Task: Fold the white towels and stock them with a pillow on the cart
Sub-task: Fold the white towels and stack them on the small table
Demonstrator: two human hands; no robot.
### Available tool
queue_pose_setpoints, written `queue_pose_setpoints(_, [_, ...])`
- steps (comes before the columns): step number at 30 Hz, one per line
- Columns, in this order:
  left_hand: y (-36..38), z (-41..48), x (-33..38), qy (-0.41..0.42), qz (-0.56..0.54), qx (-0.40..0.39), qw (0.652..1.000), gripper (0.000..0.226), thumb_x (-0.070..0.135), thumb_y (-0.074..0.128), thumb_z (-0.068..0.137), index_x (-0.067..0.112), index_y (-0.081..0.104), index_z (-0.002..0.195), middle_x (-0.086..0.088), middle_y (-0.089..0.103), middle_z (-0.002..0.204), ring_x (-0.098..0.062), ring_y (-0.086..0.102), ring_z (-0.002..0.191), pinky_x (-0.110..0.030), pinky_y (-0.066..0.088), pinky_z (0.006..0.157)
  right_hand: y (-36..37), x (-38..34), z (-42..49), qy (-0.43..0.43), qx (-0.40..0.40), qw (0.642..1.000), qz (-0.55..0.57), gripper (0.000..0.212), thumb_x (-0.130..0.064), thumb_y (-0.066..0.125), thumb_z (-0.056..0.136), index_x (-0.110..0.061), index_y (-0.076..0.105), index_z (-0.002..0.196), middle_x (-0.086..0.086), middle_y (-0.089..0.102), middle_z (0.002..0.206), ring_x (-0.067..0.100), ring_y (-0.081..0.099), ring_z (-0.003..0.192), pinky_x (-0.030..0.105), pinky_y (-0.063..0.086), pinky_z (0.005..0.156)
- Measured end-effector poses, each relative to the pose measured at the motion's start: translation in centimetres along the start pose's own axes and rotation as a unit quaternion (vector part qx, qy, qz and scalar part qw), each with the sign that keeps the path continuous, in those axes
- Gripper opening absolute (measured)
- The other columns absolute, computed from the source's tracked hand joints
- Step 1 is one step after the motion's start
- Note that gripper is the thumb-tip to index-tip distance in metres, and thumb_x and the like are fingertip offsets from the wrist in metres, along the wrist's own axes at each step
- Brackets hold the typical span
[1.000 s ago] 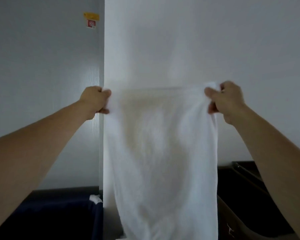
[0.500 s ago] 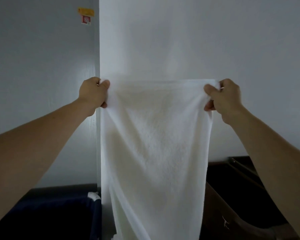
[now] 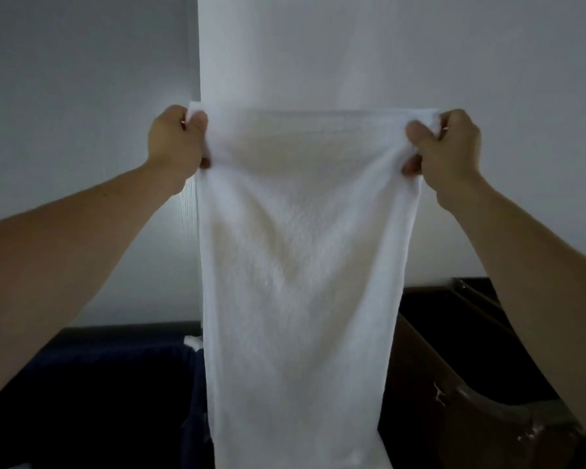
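A white towel hangs straight down in front of me, stretched flat along its top edge. My left hand grips its top left corner, fingers curled round the cloth. At the top right corner my right hand grips the other end the same way. Both arms are raised and held apart at about chest width. The towel's lower end runs out of the bottom of the view. No pillow is in sight.
A pale wall with a protruding corner stands right behind the towel. A dark blue bin or bag with a scrap of white cloth lies low on the left. A dark brown cart frame sits low on the right.
The towel's top edge has been pulled tauter and flatter between my hands. The view has tipped down a little, so the wall sticker has left the top edge.
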State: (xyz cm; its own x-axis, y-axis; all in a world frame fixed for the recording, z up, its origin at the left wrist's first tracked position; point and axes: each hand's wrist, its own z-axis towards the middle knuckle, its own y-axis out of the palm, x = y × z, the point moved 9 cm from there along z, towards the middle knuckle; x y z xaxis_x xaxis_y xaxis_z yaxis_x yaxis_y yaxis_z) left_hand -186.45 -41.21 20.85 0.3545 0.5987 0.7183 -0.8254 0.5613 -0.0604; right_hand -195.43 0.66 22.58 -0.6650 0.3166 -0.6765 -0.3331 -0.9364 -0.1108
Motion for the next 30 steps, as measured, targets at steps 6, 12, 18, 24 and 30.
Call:
queue_pose_setpoints(6, [-0.4,0.1,0.5,0.02,-0.025,0.025,0.999,0.029,0.034,0.052,0.099,0.025,0.045,0.072,0.002,0.052,0.064,-0.008,0.058,0.043,-0.022,0.048,0.039,-0.6,-0.3,-0.7,-0.04,0.02,0.999,-0.009,0.025,-0.037,0.064,0.088,-0.032,0.042,0.078,-0.01,0.059,0.055,0.02,0.066,0.049,0.051,0.058,0.06])
queue_pose_setpoints(12, [-0.4,1.0,1.9,0.003,-0.049,0.01,0.999,0.025,0.035,0.054,0.097,0.022,0.051,0.076,0.004,0.057,0.052,-0.011,0.057,0.036,-0.023,0.048,0.039,-1.6,-0.7,-0.9,-0.046,0.078,0.995,0.034,0.027,-0.034,0.065,0.089,-0.031,0.041,0.077,-0.012,0.061,0.063,0.012,0.063,0.046,0.051,0.057,0.053])
queue_pose_setpoints(18, [0.4,0.3,1.2,-0.022,-0.032,-0.02,0.999,0.031,0.03,0.057,0.099,0.016,0.052,0.072,-0.001,0.053,0.05,-0.01,0.048,0.029,-0.02,0.04,0.031,-2.1,-0.6,1.0,-0.008,0.047,0.999,-0.008,0.028,-0.037,0.068,0.086,-0.015,0.052,0.089,0.008,0.064,0.084,0.032,0.07,0.066,0.055,0.059,0.064])
queue_pose_setpoints(24, [0.9,0.8,1.3,-0.023,-0.043,0.006,0.999,0.028,0.032,0.055,0.098,0.013,0.053,0.078,-0.002,0.051,0.054,-0.01,0.046,0.029,-0.022,0.037,0.032,-1.7,-0.9,1.7,-0.008,0.056,0.998,-0.004,0.028,-0.041,0.065,0.083,-0.017,0.052,0.09,0.01,0.066,0.094,0.034,0.069,0.078,0.053,0.059,0.068])
queue_pose_setpoints(30, [4.5,1.7,-3.0,-0.128,-0.037,-0.063,0.989,0.023,0.034,0.058,0.098,0.012,0.058,0.094,-0.008,0.053,0.084,-0.02,0.056,0.048,-0.035,0.06,0.049,1.3,3.0,2.4,0.064,-0.016,0.997,0.036,0.022,-0.026,0.068,0.091,-0.018,0.05,0.083,0.009,0.065,0.086,0.029,0.07,0.061,0.056,0.06,0.064])
